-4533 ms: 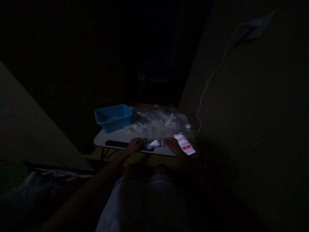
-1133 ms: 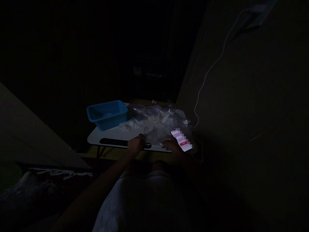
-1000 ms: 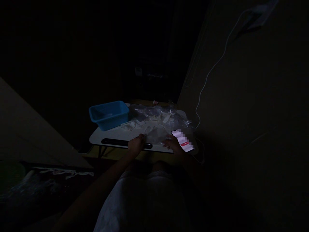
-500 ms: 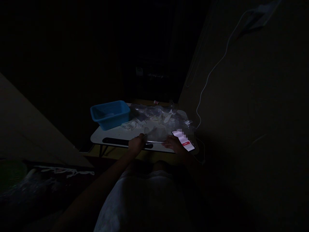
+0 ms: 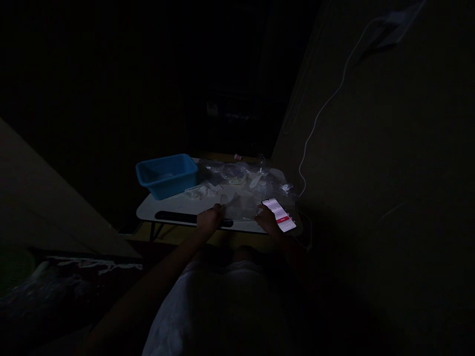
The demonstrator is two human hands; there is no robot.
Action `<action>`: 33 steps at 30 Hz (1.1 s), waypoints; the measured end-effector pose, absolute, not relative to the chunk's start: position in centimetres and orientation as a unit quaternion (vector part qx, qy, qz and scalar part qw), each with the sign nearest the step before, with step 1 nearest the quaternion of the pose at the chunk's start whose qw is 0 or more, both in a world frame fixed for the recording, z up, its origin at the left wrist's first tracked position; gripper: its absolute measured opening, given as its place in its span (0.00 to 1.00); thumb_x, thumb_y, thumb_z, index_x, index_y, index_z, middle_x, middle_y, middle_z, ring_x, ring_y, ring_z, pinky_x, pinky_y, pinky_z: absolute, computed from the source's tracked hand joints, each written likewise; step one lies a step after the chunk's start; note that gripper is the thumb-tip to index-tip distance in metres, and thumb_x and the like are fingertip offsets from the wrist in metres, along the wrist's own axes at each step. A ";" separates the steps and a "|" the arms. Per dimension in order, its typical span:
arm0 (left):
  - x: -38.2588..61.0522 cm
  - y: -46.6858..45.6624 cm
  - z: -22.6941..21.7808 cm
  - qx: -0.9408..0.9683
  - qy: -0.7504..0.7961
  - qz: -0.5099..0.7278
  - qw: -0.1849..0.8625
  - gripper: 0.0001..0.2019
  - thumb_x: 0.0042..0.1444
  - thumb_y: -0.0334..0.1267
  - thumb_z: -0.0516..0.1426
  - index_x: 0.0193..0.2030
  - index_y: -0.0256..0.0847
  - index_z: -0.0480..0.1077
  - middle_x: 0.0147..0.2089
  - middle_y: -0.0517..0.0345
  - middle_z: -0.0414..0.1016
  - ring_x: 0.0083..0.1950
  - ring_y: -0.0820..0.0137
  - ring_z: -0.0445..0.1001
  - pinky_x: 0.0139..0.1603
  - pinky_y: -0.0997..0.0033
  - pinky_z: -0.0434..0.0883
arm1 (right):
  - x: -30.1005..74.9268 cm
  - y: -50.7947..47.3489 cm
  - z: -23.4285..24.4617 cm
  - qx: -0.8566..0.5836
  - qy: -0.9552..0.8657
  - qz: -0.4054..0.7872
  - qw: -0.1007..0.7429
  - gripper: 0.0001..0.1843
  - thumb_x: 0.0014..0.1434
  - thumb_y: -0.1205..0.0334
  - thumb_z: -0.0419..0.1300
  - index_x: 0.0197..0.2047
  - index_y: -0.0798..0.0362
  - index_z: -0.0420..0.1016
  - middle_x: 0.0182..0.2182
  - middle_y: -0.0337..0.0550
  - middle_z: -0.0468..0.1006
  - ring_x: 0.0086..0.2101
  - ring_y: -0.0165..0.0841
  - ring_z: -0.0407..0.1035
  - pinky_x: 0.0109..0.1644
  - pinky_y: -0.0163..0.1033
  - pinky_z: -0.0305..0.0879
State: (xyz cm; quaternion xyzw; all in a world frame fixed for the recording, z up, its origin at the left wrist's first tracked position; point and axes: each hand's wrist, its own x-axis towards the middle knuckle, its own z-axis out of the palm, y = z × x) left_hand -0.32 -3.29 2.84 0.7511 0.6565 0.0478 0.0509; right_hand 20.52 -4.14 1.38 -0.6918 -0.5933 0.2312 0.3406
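Observation:
The room is very dark. My left hand (image 5: 209, 219) rests at the near edge of a small white table (image 5: 166, 207), fingers closed on the left end of a clear plastic bag (image 5: 240, 206) lying flat there. My right hand (image 5: 267, 219) pinches the bag's right end, just beside a lit phone (image 5: 279, 214). White gloves or similar pieces (image 5: 202, 191) lie behind the bag.
A blue plastic tub (image 5: 166, 174) stands on the table's far left. Crumpled clear plastic (image 5: 237, 173) covers the far side. A dark strip (image 5: 185, 217) runs along the near edge. A white cable (image 5: 326, 101) hangs down the right wall. My lap is below.
Several seconds ago both hands held the bag stretched above the table edge; now it lies flat on the table with both hands still at its ends.

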 end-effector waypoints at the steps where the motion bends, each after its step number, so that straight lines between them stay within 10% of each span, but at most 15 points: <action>1: -0.3 -3.3 2.8 0.752 0.656 0.048 0.050 0.15 0.57 0.41 0.44 0.49 0.42 0.59 0.40 0.50 0.74 0.41 0.64 0.73 0.35 0.71 0.65 | 20.4 -4.1 1.4 -0.694 -0.597 0.225 0.333 0.24 0.42 0.72 0.54 0.46 0.54 0.65 0.26 0.37 0.72 0.27 0.30 0.68 0.28 0.32 0.62; 10: -0.1 -3.1 2.6 0.772 0.633 0.047 0.023 0.17 0.59 0.45 0.39 0.44 0.41 0.63 0.37 0.50 0.74 0.39 0.63 0.73 0.34 0.70 0.65 | 19.6 -5.5 3.0 -0.700 -0.682 0.045 0.207 0.27 0.48 0.70 0.50 0.54 0.56 0.60 0.47 0.50 0.68 0.45 0.37 0.63 0.45 0.38 0.60; 16: 0.0 -3.0 2.4 0.787 0.615 0.049 0.013 0.18 0.59 0.46 0.38 0.41 0.40 0.64 0.38 0.49 0.74 0.38 0.63 0.73 0.34 0.69 0.65 | 17.5 -5.7 1.9 -0.611 -0.780 -0.037 0.127 0.26 0.59 0.61 0.42 0.58 0.65 0.54 0.57 0.54 0.57 0.57 0.38 0.47 0.59 0.44 0.40; 33: 2.7 -3.9 2.2 0.922 0.366 0.124 0.024 0.10 0.53 0.28 0.47 0.38 0.35 0.68 0.40 0.50 0.70 0.44 0.67 0.68 0.48 0.67 0.64 | 17.1 -6.0 -0.3 -0.642 -0.762 -0.054 0.065 0.33 0.58 0.51 0.40 0.60 0.66 0.49 0.60 0.58 0.48 0.60 0.43 0.38 0.59 0.54 0.29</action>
